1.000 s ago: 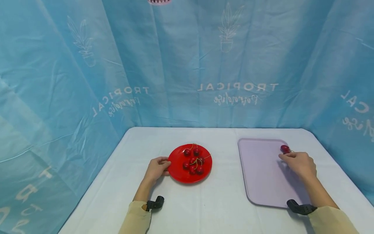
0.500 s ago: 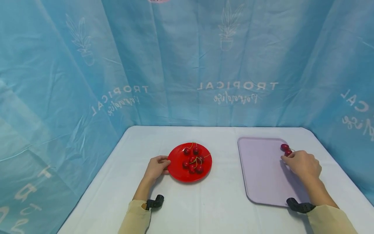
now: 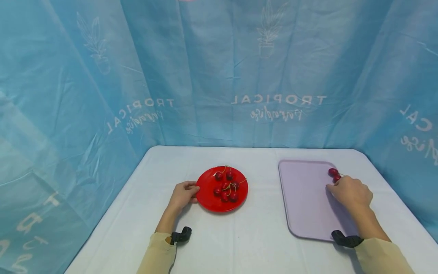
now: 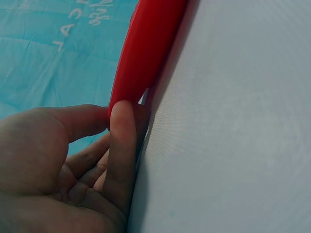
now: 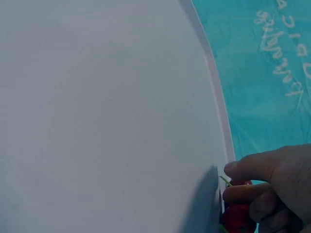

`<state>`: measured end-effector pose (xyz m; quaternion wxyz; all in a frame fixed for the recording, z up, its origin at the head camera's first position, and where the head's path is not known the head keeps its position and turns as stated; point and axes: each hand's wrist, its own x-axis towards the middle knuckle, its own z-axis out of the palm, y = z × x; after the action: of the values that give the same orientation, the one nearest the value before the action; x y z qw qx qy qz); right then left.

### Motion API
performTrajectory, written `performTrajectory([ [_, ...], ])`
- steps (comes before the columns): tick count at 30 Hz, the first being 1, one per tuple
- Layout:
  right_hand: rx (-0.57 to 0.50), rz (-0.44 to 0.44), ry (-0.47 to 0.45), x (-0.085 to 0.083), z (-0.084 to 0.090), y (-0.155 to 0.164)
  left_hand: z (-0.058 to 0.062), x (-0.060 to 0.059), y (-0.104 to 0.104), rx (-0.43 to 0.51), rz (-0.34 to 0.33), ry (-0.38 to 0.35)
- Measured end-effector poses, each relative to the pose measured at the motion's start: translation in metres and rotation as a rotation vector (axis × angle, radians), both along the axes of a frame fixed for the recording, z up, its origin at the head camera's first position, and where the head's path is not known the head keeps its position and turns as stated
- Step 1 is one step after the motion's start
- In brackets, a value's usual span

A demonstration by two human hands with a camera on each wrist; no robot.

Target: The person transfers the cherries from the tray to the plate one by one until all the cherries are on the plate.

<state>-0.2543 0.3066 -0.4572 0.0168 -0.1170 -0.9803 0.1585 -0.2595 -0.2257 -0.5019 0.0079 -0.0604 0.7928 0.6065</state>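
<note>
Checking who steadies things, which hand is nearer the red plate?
Left. The left hand holds the red plate by its rim; the right hand is far off, over the lilac tray.

Printed in white on the blue backdrop cloth: "TROPICAL" with a small cursive line beneath, mirrored, repeated across panels.

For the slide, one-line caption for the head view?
Left hand holds red plate; right hand sets cherries on lilac tray.
</note>
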Motion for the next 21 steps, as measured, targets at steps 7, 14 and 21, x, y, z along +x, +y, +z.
performTrajectory([
  [7,0.018,-0.039,0.035,-0.0011,-0.0036,0.0019,-0.0002,0.0004,-0.0001,-0.009,0.006,-0.008],
  [14,0.007,-0.08,0.02,-0.0057,-0.0066,0.0063,-0.0001,0.0006,0.0004,-0.003,0.006,-0.016],
  [21,-0.064,-0.116,0.03,-0.0093,-0.0091,0.0079,0.0023,0.0012,0.0012,-0.002,0.009,-0.014],
])
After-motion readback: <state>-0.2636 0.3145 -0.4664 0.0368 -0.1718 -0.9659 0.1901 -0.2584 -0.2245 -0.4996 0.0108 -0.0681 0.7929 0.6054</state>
